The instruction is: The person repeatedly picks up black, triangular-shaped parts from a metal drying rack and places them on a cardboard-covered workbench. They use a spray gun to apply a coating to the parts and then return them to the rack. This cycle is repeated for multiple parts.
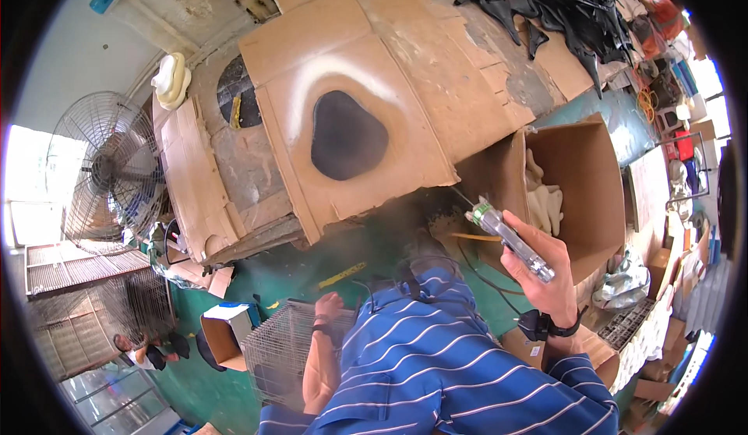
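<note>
My right hand [539, 267] is wrapped round a silver, see-through spray gun [510, 236] with a green ring near its front end. The gun is held off the near right corner of a cardboard sheet [343, 37] on the workbench. On that sheet is a dark rounded triangular shape [348, 137]; whether it is a piece or an opening I cannot tell. A white sprayed band curves round its far side. My left hand [329, 305] is closed in a loose fist, low beside a wire cage [284, 349], with nothing seen in it.
Right of the bench stands an open cardboard box [580, 178] holding cream foam pieces [543, 201]. Black pointed pieces [545, 6] lie heaped at the far right. A large fan [105, 170] stands left. A dark hose [487, 279] hangs near my right arm. Another person [140, 351] is at lower left.
</note>
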The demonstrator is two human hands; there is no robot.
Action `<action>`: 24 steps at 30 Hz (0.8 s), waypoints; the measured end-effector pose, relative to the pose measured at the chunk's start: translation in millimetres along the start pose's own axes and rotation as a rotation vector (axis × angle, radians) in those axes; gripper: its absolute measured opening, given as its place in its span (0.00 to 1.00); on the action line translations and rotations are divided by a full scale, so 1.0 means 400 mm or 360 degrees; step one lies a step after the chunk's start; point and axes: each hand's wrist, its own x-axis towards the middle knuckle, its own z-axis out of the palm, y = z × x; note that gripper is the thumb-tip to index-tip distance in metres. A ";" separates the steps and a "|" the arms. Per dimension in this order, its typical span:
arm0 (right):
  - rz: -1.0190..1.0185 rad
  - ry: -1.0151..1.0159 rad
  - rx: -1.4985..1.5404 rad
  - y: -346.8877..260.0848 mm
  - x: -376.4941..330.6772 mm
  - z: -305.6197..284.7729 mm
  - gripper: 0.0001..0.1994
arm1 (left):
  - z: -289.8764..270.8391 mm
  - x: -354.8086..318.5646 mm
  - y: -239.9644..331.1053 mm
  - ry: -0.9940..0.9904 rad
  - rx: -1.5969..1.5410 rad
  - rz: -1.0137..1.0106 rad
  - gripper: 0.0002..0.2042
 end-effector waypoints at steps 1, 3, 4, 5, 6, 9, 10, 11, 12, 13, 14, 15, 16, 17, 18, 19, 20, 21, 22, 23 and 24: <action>0.0015 -0.0027 -0.0030 0.002 -0.001 -0.008 0.26 | 0.006 -0.005 0.009 -0.0002 0.0011 0.0021 0.13; 0.0019 -0.0038 -0.0085 0.017 -0.017 -0.021 0.26 | 0.006 -0.011 0.009 -0.0008 0.0038 0.0051 0.15; 0.0051 -0.0079 -0.0118 0.019 -0.026 -0.032 0.26 | 0.004 -0.009 0.001 -0.0039 -0.0002 0.0034 0.15; 0.0085 -0.0119 -0.0151 0.019 -0.033 -0.038 0.27 | 0.003 -0.004 -0.004 -0.0073 -0.0041 0.0016 0.15; 0.0093 -0.0184 -0.0152 0.017 -0.042 -0.043 0.27 | 0.002 0.011 -0.005 -0.0110 -0.0070 0.0005 0.15; -0.0038 -0.0376 -0.0014 -0.002 -0.011 -0.029 0.28 | -0.126 0.127 -0.156 -0.0526 -0.0376 -0.0054 0.17; -0.0133 -0.0309 -0.0003 0.005 -0.009 -0.007 0.28 | -0.102 0.118 -0.139 -0.0434 -0.0211 -0.0056 0.17; -0.0131 -0.0286 -0.0006 0.008 -0.003 0.002 0.28 | -0.070 0.103 -0.131 -0.0340 -0.0047 -0.0054 0.17; -0.0136 -0.0275 0.0003 0.004 0.009 0.004 0.28 | -0.067 0.097 -0.132 -0.0230 0.0109 -0.0047 0.17; -0.0142 -0.0264 0.0012 0.003 0.018 0.003 0.28 | -0.077 0.096 -0.119 -0.0389 -0.0084 -0.0088 0.17; -0.0154 -0.0150 0.0009 0.011 0.020 0.005 0.28 | -0.090 0.095 -0.104 -0.0546 -0.0278 -0.0129 0.17; -0.0111 -0.0089 0.0045 0.017 0.022 0.002 0.28 | -0.102 0.090 -0.102 -0.0691 -0.0490 -0.0163 0.17; -0.0062 -0.0024 0.0066 0.023 0.020 0.000 0.27 | -0.078 0.079 -0.085 -0.0490 -0.0218 -0.0039 0.16; -0.0013 0.0040 0.0088 0.035 0.015 -0.005 0.27 | -0.030 0.060 -0.046 -0.0286 0.0053 0.0084 0.15; 0.0032 -0.0059 0.0037 0.040 0.009 -0.022 0.26 | 0.012 0.034 0.008 -0.0071 0.0322 0.0203 0.14; 0.0008 -0.0082 0.0004 0.039 0.005 -0.034 0.26 | 0.041 0.015 0.066 -0.0040 0.0373 0.0240 0.14; -0.0024 -0.0112 -0.0022 0.037 0.004 -0.040 0.26 | 0.061 0.007 0.117 0.0000 0.0419 0.0280 0.14; -0.0060 -0.0144 -0.0042 0.038 0.004 -0.042 0.26 | 0.068 0.014 0.154 0.0009 0.0508 0.0462 0.14; 0.0025 0.0001 0.0018 0.043 -0.003 -0.031 0.28 | 0.087 0.024 0.198 0.0047 0.0555 0.0587 0.15; -0.0036 -0.0085 0.0012 0.039 0.002 -0.037 0.28 | 0.072 0.082 0.200 0.0134 0.0630 0.0877 0.15; -0.0080 -0.0150 -0.0010 0.040 0.008 -0.044 0.29 | 0.105 0.090 0.250 0.0122 0.0583 0.0930 0.15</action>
